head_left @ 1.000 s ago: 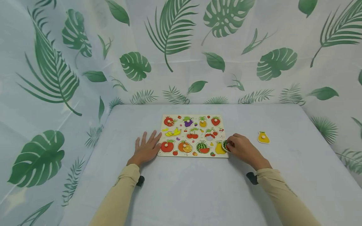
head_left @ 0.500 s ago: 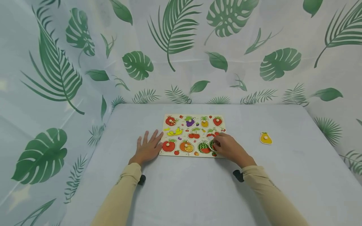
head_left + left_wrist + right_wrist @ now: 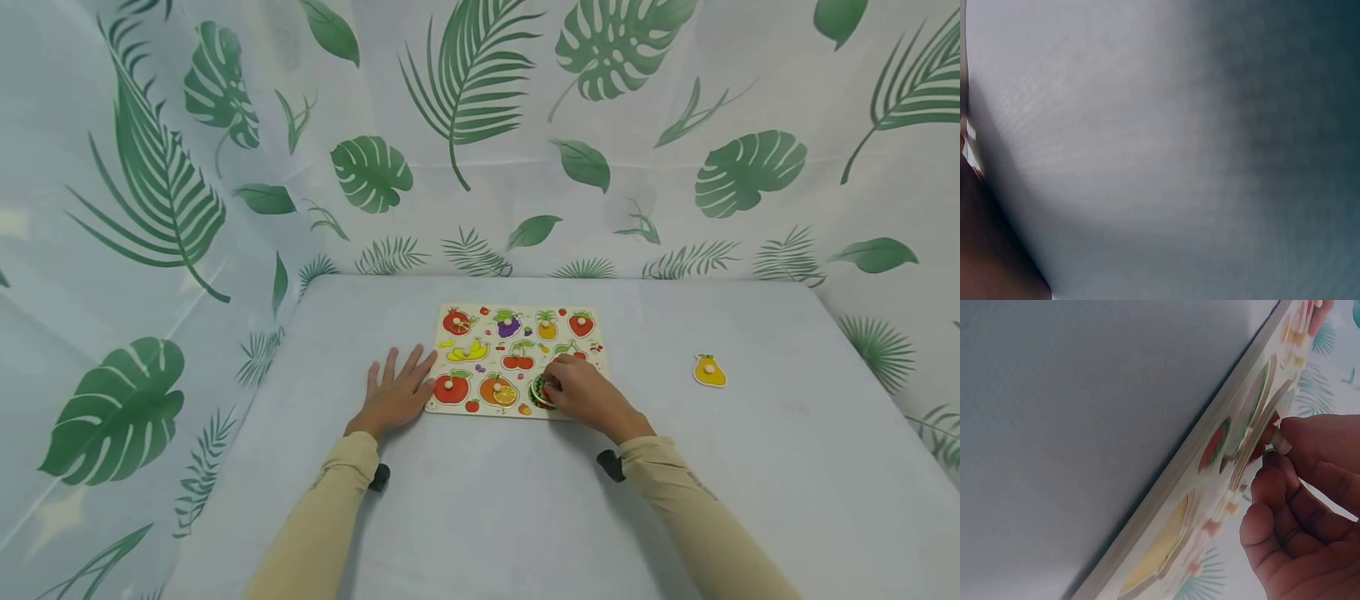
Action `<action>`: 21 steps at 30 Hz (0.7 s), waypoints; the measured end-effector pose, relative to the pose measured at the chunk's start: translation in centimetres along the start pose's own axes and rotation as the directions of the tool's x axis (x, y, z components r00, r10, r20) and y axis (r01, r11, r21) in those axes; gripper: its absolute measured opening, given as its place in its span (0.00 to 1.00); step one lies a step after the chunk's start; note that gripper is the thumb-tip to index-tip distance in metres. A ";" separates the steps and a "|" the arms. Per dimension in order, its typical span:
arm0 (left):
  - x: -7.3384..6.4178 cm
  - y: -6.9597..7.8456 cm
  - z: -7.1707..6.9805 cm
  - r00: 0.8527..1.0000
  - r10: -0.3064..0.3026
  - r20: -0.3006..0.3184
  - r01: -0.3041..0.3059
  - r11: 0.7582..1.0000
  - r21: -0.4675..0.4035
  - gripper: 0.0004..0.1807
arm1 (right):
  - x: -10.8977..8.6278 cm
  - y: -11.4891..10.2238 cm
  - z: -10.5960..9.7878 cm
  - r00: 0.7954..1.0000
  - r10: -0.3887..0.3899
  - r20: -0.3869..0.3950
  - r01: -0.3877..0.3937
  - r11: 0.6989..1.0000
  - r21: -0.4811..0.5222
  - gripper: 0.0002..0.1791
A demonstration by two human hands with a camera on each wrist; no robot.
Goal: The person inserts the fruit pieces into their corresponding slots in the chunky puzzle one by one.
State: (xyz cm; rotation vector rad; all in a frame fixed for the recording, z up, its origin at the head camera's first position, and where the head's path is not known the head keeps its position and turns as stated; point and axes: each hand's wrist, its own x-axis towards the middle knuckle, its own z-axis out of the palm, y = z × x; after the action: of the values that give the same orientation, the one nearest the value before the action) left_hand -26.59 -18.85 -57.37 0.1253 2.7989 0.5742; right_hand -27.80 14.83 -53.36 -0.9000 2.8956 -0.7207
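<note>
A wooden fruit puzzle board (image 3: 450, 409) lies on the table in the head view, with knobbed pieces such as an apple (image 3: 451, 388) and an orange (image 3: 497, 390) on it. My left hand (image 3: 393, 397) rests with spread fingers at the board's left edge. Over the watermelon picture in the front row, my right hand (image 3: 592, 393) pinches a watermelon piece (image 3: 537, 390). The right wrist view shows thumb and fingertips on the knob of that piece (image 3: 1249, 450), which is tilted above the board. The left wrist view is mostly blurred cloth.
A yellow pear piece (image 3: 709, 371) lies on the white tablecloth (image 3: 480, 500) to the right of the board. A pear picture (image 3: 1163, 547) shows on the board in the right wrist view. Leaf-printed curtains (image 3: 517, 192) stand behind and beside the table.
My right hand has moved left across the board with the watermelon piece, from its right edge to the watermelon picture. The left hand has stayed at the board's left edge.
</note>
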 end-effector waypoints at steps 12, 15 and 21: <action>0.3 0.0 0.3 1.000 0.008 -0.012 -0.008 1.000 0.000 0.36 | 0.5 -0.6 0.9 1.000 -0.016 0.004 0.016 1.000 -0.023 0.03; 0.3 -0.1 0.3 1.000 0.013 -0.012 -0.013 1.000 -0.001 0.36 | 0.6 -0.7 1.0 1.000 -0.008 0.013 0.008 1.000 -0.022 0.03; 0.2 -0.1 0.4 1.000 0.008 -0.017 -0.008 1.000 0.004 0.36 | 0.5 -0.5 1.0 1.000 -0.020 0.011 0.020 1.000 -0.015 0.02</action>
State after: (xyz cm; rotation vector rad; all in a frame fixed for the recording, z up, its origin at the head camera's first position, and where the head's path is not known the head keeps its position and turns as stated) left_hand -26.66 -18.79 -57.78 0.1335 2.8176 0.5752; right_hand -27.74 13.77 -54.02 -0.9327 2.8910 -0.6938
